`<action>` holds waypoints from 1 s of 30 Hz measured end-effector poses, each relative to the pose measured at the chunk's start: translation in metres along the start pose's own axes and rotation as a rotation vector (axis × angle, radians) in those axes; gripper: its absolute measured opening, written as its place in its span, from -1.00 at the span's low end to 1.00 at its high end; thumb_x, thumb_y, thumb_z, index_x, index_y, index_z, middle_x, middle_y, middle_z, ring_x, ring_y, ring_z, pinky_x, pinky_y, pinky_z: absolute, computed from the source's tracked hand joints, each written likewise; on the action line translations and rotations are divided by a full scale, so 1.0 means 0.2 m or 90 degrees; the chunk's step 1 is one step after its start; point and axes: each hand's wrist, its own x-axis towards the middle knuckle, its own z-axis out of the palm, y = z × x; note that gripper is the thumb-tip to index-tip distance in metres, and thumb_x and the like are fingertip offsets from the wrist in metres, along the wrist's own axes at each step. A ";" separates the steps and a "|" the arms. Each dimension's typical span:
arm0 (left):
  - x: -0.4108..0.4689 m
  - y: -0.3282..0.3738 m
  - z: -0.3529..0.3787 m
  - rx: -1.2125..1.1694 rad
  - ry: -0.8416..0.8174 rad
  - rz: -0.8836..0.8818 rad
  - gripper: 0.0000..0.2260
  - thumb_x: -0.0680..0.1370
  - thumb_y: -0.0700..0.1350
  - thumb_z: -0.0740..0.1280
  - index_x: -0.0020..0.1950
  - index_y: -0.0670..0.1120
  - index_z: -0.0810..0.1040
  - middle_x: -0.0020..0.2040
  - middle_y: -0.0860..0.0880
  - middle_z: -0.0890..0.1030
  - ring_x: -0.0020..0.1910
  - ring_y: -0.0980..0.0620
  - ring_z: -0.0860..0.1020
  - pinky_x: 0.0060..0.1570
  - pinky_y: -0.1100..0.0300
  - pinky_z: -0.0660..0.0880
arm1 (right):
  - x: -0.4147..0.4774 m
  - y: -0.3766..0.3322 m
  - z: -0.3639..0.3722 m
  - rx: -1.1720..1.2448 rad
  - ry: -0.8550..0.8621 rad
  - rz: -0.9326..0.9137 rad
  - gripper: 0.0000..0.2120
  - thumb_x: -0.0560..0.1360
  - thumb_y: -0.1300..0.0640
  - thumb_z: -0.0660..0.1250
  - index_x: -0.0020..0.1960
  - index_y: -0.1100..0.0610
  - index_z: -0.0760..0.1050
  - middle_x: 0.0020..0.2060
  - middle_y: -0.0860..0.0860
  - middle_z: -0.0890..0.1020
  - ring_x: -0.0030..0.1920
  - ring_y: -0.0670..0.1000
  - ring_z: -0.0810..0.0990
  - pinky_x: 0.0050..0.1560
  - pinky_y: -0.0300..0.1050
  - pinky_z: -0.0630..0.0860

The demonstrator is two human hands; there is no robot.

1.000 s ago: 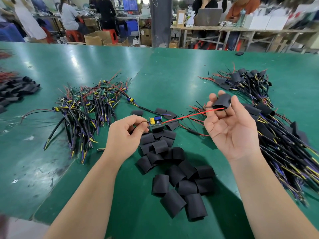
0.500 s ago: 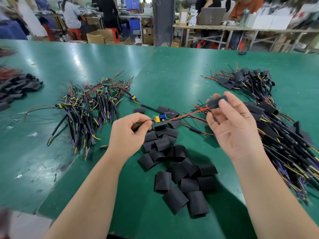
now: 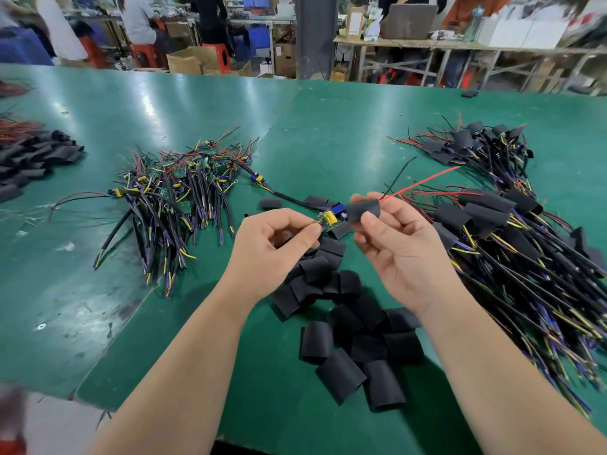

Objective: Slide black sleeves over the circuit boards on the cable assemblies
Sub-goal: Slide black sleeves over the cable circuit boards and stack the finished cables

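My left hand [image 3: 274, 246] pinches the near edge of a small circuit board [image 3: 331, 218] with a yellow and a blue part on it. Its black cable trails off to the left. My right hand [image 3: 399, 247] pinches a black sleeve [image 3: 363, 209] between thumb and fingers, right beside the board's blue end. The board's red wire [image 3: 423, 182] and a black wire pass through the sleeve and stick out up and to the right. Both hands hover above the loose sleeves [image 3: 348, 326].
A pile of bare cable assemblies [image 3: 177, 198] lies to the left on the green table [image 3: 328, 133]. Sleeved assemblies [image 3: 512, 244] are heaped at the right. More black sleeves [image 3: 29, 159] lie at the far left edge. People work at benches behind.
My right hand has moved left along the red wire, bringing the sleeve up to the board. The left hand has lifted the board slightly.
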 end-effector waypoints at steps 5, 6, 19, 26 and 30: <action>0.00 0.01 0.00 -0.044 -0.065 -0.010 -0.91 0.47 -0.18 0.38 -0.21 -0.02 0.62 -0.34 0.10 0.64 -0.36 0.21 0.53 -0.26 0.38 0.43 | 0.00 -0.01 -0.01 0.008 -0.027 -0.001 -0.80 0.33 0.27 0.36 -0.12 0.08 0.66 -0.07 0.07 0.71 -0.21 -0.05 0.65 -0.24 -0.27 0.54; 0.00 0.01 0.00 -0.048 -0.074 -0.012 -0.91 0.47 -0.19 0.38 -0.21 -0.03 0.62 -0.33 0.11 0.64 -0.35 0.22 0.53 -0.25 0.39 0.43 | 0.00 -0.02 -0.01 -0.008 -0.032 0.001 -0.81 0.33 0.25 0.36 -0.13 0.07 0.67 -0.09 0.06 0.72 -0.23 -0.05 0.66 -0.25 -0.27 0.54; 0.00 -0.02 0.00 0.010 -0.047 -0.022 -0.91 0.41 -0.12 0.43 -0.20 0.09 0.65 -0.27 0.08 0.69 -0.28 0.12 0.61 -0.16 0.13 0.58 | -0.02 0.03 0.01 -0.174 -0.009 -0.019 -0.87 0.25 0.18 0.44 -0.20 0.11 0.62 -0.30 0.03 0.70 -0.30 -0.02 0.68 -0.34 -0.27 0.52; 0.00 -0.02 0.00 0.035 -0.033 -0.003 -0.93 0.41 -0.14 0.43 -0.19 0.03 0.67 -0.27 0.10 0.68 -0.29 0.13 0.62 -0.19 0.20 0.55 | -0.03 0.05 0.04 -0.161 0.011 0.006 -0.79 0.25 0.19 0.42 -0.12 0.16 0.55 -0.31 0.02 0.70 -0.31 -0.04 0.68 -0.34 -0.27 0.53; 0.00 0.01 0.00 -0.053 -0.052 0.002 -0.85 0.47 -0.28 0.39 -0.16 -0.03 0.63 -0.30 0.12 0.66 -0.28 0.20 0.60 -0.16 0.33 0.50 | -0.03 0.04 0.04 -0.052 -0.017 0.070 -0.81 0.33 0.16 0.36 -0.06 0.16 0.53 -0.24 0.03 0.71 -0.26 -0.05 0.69 -0.32 -0.29 0.53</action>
